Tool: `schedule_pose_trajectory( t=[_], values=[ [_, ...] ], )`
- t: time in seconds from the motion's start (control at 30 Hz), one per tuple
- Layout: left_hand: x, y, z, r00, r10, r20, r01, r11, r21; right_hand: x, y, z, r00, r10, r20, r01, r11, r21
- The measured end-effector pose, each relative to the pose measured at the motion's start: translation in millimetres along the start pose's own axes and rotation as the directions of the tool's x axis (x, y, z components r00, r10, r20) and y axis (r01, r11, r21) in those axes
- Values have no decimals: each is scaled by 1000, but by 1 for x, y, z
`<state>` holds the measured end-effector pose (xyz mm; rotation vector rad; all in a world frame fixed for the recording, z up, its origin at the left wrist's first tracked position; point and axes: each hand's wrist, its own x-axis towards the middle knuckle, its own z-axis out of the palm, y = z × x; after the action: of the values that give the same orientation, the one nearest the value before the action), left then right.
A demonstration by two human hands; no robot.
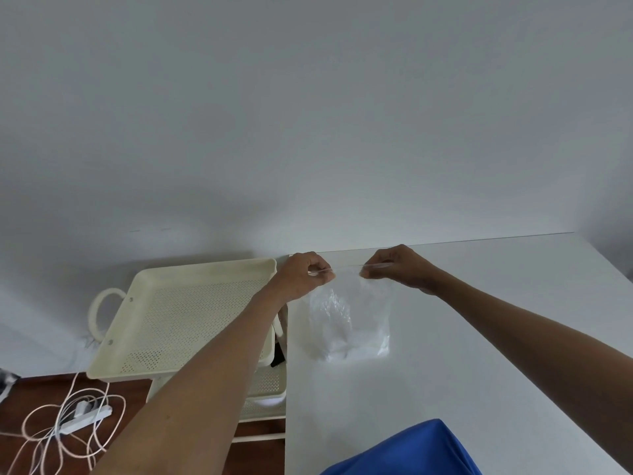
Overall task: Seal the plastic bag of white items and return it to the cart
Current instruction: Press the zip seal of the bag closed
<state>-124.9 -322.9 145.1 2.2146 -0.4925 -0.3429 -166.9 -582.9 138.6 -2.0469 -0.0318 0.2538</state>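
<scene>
A clear plastic bag [349,320] hangs upright over the white table [479,354], its bottom resting on the surface with white items inside. My left hand [305,274] pinches the left end of the bag's top strip. My right hand [397,267] pinches the right end, and the strip is stretched straight between them. The cream cart [191,272] stands just left of the table, and its perforated top tray holds nothing.
The cart has a round handle [102,313] on its left side and lower shelves [267,392] under my left forearm. A white power strip [85,418] with tangled cables lies on the wooden floor. Blue fabric [411,450] shows at the bottom edge. A plain wall stands behind.
</scene>
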Motion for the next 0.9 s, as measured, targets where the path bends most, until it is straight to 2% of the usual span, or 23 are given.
schedule_pose_trajectory(
  t=[0.17, 0.4, 0.63, 0.73, 0.9],
  values=[
    [1, 7, 1, 1000, 0, 23, 0, 1000, 7, -1, 4, 5, 999, -11, -52, 14, 998, 54],
    [-1, 10, 4, 999, 25, 33, -28, 997, 74, -3, -10, 3, 999, 22, 47, -15, 989, -149],
    [-1, 17, 4, 998, 12, 55, -13, 1000, 27, -2, -6, 11, 996, -16, -83, 3, 988, -156],
    [0, 18, 6, 998, 24, 50, -27, 998, 57, -3, -8, 13, 999, -11, -49, 5, 992, -126],
    [0, 15, 6, 998, 50, 47, -53, 997, 64, -1, -16, 8, 1000, -6, 10, 8, 972, -234]
  ],
)
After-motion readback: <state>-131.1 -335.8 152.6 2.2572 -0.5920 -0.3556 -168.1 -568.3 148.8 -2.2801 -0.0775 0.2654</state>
